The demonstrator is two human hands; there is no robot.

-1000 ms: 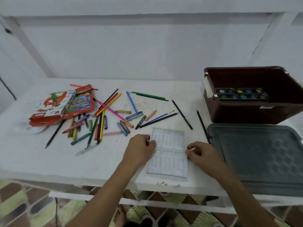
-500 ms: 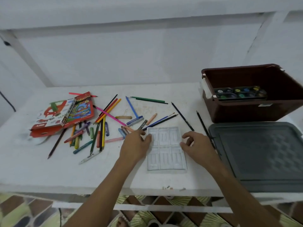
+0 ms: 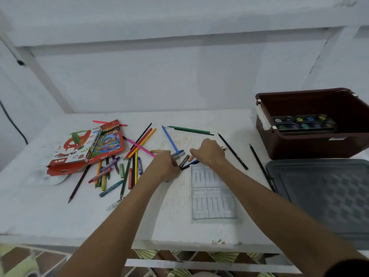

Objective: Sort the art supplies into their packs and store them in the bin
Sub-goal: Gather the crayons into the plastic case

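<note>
Worktop (image 3: 60, 216), white, carries a brown bin (image 3: 311, 144) far right holding a paint palette (image 3: 303, 123), with a grey lid (image 3: 327, 196) nearer. A clear tray (image 3: 211, 198) lies centre. Both hands, left hand (image 3: 165, 166) and right hand (image 3: 209, 152), curl over scattered crayons (image 3: 183, 160) just beyond it; their exact grip is hidden. Pastel packs (image 3: 87, 148) sit far left.

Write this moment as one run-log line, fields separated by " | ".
left hand reaching among crayons | right hand over crayons | clear tray empty on table | paint set in bin
</note>
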